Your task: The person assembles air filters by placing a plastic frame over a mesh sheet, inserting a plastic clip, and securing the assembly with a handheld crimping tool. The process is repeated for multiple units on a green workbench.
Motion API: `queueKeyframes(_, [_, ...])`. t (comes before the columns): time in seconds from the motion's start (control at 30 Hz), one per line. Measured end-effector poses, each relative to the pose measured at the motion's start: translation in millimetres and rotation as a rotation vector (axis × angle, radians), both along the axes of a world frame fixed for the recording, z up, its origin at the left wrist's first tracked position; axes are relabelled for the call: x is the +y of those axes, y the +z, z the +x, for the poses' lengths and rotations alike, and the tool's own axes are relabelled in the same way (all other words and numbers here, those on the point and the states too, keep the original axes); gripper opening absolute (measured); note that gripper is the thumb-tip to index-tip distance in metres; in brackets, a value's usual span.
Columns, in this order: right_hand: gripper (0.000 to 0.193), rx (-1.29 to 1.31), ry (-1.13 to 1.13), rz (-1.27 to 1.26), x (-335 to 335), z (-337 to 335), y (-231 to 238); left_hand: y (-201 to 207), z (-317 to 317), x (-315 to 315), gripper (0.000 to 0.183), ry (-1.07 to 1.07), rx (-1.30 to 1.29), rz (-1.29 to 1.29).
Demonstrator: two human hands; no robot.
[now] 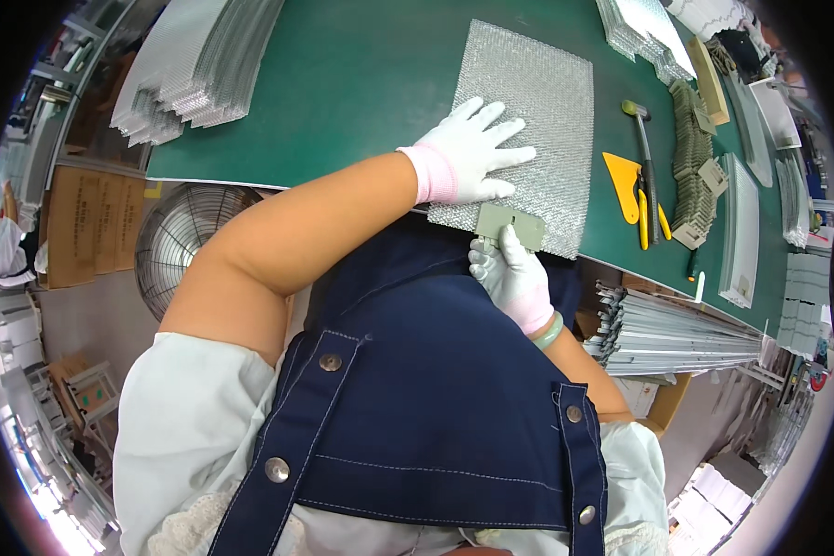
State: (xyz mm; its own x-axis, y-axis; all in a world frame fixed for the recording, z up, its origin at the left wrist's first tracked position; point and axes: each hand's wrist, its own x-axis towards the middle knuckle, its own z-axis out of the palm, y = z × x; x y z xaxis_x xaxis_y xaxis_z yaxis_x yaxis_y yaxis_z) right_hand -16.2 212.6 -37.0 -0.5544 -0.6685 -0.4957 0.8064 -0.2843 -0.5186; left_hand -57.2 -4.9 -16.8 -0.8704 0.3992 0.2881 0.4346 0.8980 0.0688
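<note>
So the left hand (483, 151), in a white glove with a pink cuff, is pressed palm-down with fingers spread wide on a silvery bubble-wrap sheet (545, 139). It isn't gripping anything. The right hand (512, 281), gloved the same way, has a small grey-green plate (521, 228) pinched with the thumb on top; the fingers are mostly hidden below, so I can't tell exactly how they wrap it. That plate sits over the near edge of the sheet, right by the edge of the green table (361, 79).

My guess on handling: the plate looks like hard plastic, light and stiff, so a thumb-and-finger pinch on one edge should do. It could be a bit slick through gloves, and I'd stay off the thin tabs at its near edge in case they snap. The bubble wrap is probably super light and floppy, likely to skate around, so a flat palm seems smarter than pinching a corner. Pressing hard might pop bubbles, though.

Off to the right there's a row of similar grey-green pieces (691, 148), plus a mallet (649, 157) and a yellow scraper (623, 188).
</note>
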Motion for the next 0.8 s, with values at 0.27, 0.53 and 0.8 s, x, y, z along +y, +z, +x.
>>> queueKeyframes(0.27, [0.032,0.068,-0.029,0.208,20,7,13,4,26,27,0.063,0.107,-0.117,0.040])
queueKeyframes(0.53, [0.036,-0.093,-0.021,0.026,29,10,4,51,0,36,0.071,0.041,-0.422,-0.046])
queueKeyframes(0.8, [0.039,0.069,-0.049,0.092,22,9,1,27,-3,46,0.076,0.046,-0.286,0.027])
